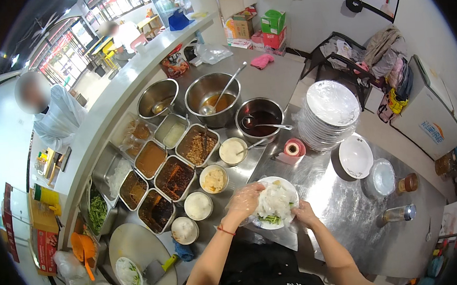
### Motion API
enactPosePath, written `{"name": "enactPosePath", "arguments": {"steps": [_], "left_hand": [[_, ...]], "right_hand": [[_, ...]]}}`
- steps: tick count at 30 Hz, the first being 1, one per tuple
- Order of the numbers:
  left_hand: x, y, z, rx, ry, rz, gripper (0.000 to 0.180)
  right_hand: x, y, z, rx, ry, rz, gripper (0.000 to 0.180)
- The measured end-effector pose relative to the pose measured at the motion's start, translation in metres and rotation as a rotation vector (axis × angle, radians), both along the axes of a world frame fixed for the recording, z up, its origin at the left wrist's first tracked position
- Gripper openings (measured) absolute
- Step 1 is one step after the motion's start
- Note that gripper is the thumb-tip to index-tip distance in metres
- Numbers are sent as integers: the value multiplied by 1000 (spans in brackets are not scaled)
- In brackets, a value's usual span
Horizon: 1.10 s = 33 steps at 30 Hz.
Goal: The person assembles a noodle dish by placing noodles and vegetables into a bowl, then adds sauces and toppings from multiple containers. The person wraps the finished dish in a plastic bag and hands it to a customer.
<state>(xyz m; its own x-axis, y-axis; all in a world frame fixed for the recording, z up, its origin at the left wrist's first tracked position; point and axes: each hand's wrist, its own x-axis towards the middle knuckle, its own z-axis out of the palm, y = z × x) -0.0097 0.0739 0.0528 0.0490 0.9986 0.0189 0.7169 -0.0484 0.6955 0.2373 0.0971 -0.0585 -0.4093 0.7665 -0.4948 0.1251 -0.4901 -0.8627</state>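
In front of me is a white bowl filled with translucent white strips of food and shredded green cucumber. My right hand grips its right rim. At its left side, my left hand appears covered by thin clear plastic, its fingers curled at the white food; exactly what they pinch is hidden. Left of the hands stand round tubs of pale seasoning. Past them are square steel pans of dark chili sauce and chopped peanuts.
Steel pots with ladles stand ahead. A plastic-wrapped plate stack, an empty bowl and a glass jar are to the right. A round board at left holds a cleaver and another filled bowl. Someone stands beyond the counter.
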Motion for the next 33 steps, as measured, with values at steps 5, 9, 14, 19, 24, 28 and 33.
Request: {"name": "enactPosePath", "arguments": {"steps": [5,9,14,19,24,28,33], "left_hand": [[-42,-53,-103,-68,-342,509,20],[-14,-74,-150,-364,-1331,458,52],[-44,-105,-72,-508,-1849,381,74],[-92,-158,-6,-419,-1994,240,8],[-143,-221,-38,312,-540,288,37],[-174,-264,-28,191,-1605,571,26],[-211,-311,3,330,-1911,882,49]], "right_hand": [[-14,-17,5,-16,-120,-27,23],[-22,-21,4,-85,-187,-64,26],[-46,-39,57,-59,-98,-48,29],[-112,-60,137,-45,19,87,37],[-180,-26,181,144,-83,391,59],[-307,7,189,710,-157,426,21],[-516,2,157,955,45,718,27]]}}
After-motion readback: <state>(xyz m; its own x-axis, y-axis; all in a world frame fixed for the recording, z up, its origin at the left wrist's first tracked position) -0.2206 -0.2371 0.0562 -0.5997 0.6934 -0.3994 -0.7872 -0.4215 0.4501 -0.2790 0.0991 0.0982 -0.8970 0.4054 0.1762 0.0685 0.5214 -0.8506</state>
